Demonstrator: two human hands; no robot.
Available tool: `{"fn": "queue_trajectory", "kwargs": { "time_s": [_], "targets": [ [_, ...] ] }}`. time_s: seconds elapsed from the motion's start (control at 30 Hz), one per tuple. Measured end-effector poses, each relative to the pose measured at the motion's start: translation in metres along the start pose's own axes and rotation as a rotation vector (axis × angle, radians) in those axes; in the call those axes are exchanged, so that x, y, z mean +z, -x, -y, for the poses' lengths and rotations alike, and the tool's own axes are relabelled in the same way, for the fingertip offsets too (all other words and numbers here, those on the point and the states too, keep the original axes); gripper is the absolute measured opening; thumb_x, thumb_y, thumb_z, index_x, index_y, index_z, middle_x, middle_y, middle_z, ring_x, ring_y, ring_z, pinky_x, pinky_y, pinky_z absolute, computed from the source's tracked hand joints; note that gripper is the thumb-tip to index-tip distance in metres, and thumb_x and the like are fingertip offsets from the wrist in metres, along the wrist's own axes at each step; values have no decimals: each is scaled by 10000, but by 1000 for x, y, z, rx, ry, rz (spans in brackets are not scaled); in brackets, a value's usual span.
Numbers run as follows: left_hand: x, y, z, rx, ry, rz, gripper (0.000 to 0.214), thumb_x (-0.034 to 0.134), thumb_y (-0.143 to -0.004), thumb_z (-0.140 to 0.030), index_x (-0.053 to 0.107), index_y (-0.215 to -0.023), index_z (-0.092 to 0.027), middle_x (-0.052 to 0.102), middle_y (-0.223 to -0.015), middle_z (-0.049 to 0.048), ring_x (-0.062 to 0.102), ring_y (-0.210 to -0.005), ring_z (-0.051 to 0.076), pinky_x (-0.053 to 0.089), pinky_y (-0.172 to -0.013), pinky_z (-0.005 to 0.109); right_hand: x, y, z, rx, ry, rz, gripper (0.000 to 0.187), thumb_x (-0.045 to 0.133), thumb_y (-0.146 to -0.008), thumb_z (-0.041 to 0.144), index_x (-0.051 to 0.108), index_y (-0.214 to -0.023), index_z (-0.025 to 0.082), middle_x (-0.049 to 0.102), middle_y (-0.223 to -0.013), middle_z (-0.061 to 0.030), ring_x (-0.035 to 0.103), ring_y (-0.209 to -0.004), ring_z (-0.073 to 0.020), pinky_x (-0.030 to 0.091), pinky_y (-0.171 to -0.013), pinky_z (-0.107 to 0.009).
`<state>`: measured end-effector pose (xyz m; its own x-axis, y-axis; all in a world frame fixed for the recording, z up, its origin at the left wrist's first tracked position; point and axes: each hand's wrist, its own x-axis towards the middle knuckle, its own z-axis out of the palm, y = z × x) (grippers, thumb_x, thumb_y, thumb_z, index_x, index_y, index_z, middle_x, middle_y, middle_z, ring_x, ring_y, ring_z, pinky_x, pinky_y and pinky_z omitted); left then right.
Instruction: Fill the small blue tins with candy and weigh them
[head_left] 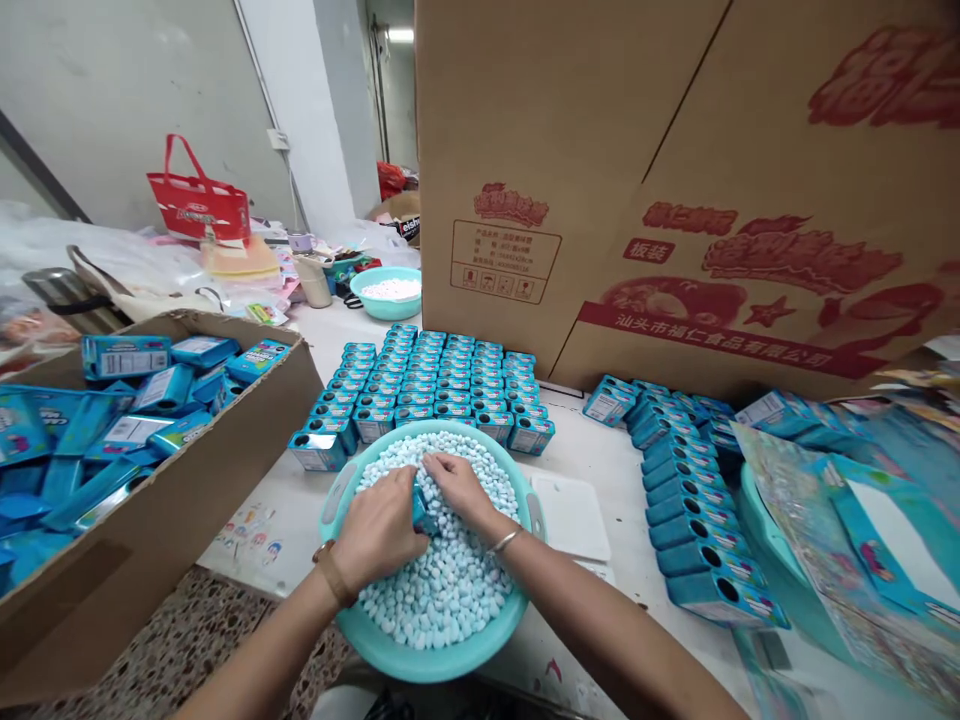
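Observation:
A teal basin point(352, 620) full of small pale-blue and white candy tablets point(450, 590) sits at the near table edge. Both my hands rest in the tablets. My left hand point(379, 535) is closed around a small blue tin box point(424, 512), held low in the heap. My right hand point(459, 485) lies beside it, fingers curled over the tablets and touching the box; what is inside the fingers is hidden. Just behind the basin stand rows of blue boxes point(442, 385), packed tightly.
An open cardboard carton point(187, 520) of blue boxes stands at the left. Large printed cartons point(675, 180) wall off the back right. A row of boxes lying on their sides point(690, 510) and printed sheets point(840, 540) fill the right. A second teal bowl point(386, 292) sits farther back.

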<state>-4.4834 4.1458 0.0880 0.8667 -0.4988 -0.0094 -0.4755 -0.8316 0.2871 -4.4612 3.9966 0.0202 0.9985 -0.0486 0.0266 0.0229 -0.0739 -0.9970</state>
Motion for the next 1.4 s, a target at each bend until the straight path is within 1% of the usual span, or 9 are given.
{"fn": "queue_trajectory", "kwargs": {
  "time_s": [0.13,0.23,0.3,0.5,0.8,0.97,1.17,1.27,1.4],
  "targets": [
    [13,11,-2,15,258,-237,669,652,-699,-312,392,-1302,-181,548,-1296,135,537,-1210,314,465,-980,445,-3,4,32,189,-389,-111,328,640,-768,507,713,-804,189,661,-769,-22,583,-782,-191,447,-743,-303],
    [20,12,-6,-26,451,-357,676,681,-702,-332,392,-1300,-201,554,-1278,110,559,-1178,293,472,-978,435,-6,2,58,130,-489,-191,255,702,-705,440,714,-734,186,660,-767,-15,579,-784,-174,434,-760,-281],
    [21,11,-7,-65,546,-395,681,699,-696,-347,405,-1294,-203,569,-1254,102,582,-1144,289,488,-955,430,-5,1,70,119,-508,-197,232,706,-693,418,708,-712,186,651,-737,-9,570,-753,-163,427,-739,-275],
    [15,14,-3,-72,612,-414,703,726,-668,-332,425,-1289,-196,585,-1235,103,596,-1128,291,487,-957,431,5,10,81,64,-532,-214,205,683,-720,392,681,-694,189,614,-676,3,548,-712,-152,421,-742,-278],
    [12,26,0,-68,690,-428,678,716,-694,-305,413,-1290,-196,571,-1245,102,581,-1148,280,476,-972,436,16,20,92,94,-571,-209,191,686,-715,387,687,-725,196,614,-657,1,557,-697,-163,428,-729,-292],
    [10,25,1,-77,710,-447,687,738,-673,-310,430,-1274,-188,584,-1220,103,590,-1129,282,472,-974,443,17,24,101,92,-583,-223,198,710,-693,393,691,-710,197,633,-679,-3,580,-720,-167,441,-767,-299],
    [7,24,4,-41,698,-422,676,733,-688,-325,431,-1280,-199,586,-1233,92,597,-1125,269,483,-963,417,18,24,100,105,-645,-209,185,724,-702,376,700,-719,194,657,-723,-6,602,-748,-160,458,-792,-297],
    [6,25,5,-29,682,-425,672,739,-685,-323,431,-1269,-195,588,-1213,93,595,-1122,273,485,-958,425,18,24,99,90,-679,-175,179,730,-707,366,691,-718,192,665,-725,-8,615,-754,-160,465,-840,-313],
    [7,27,5,-24,677,-406,672,742,-687,-327,426,-1266,-199,586,-1201,91,599,-1098,275,484,-962,442,15,25,100,95,-731,-180,168,740,-704,355,692,-715,194,681,-763,-17,636,-789,-169,469,-900,-340]
  ]
}}
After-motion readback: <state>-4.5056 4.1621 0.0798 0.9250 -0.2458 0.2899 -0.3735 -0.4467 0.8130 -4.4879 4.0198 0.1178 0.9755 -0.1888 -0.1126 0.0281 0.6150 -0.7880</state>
